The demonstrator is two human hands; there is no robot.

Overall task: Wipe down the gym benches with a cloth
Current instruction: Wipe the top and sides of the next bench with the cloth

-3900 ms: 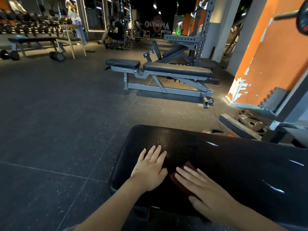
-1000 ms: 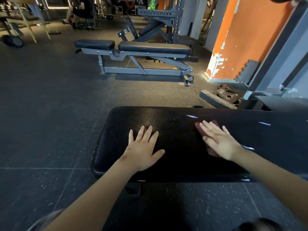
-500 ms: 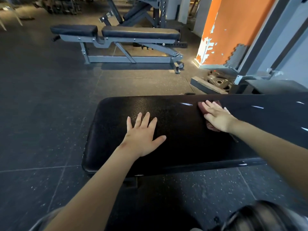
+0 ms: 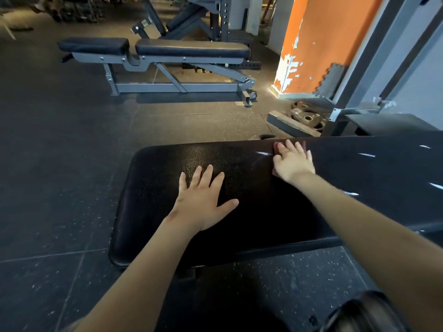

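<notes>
A black padded gym bench (image 4: 251, 212) lies across the view right in front of me. My left hand (image 4: 203, 200) rests flat on the pad near its left end, fingers spread. My right hand (image 4: 293, 161) presses a dark red cloth (image 4: 278, 146) flat against the pad at its far edge, fingers straight. Most of the cloth is hidden under that hand. A second adjustable bench (image 4: 187, 47) with black pads and a grey frame stands farther away on the floor.
Dark rubber floor tiles (image 4: 60, 164) surround the bench. An orange pillar (image 4: 318, 44) with chipped paint rises at the right. Weight plates (image 4: 305, 116) lie beside a grey rack frame (image 4: 354, 109). A power rack (image 4: 223, 17) stands behind the far bench.
My right hand has slid the cloth away from me to the far edge of the pad. My left hand has stayed flat in place. The view has tilted further down.
</notes>
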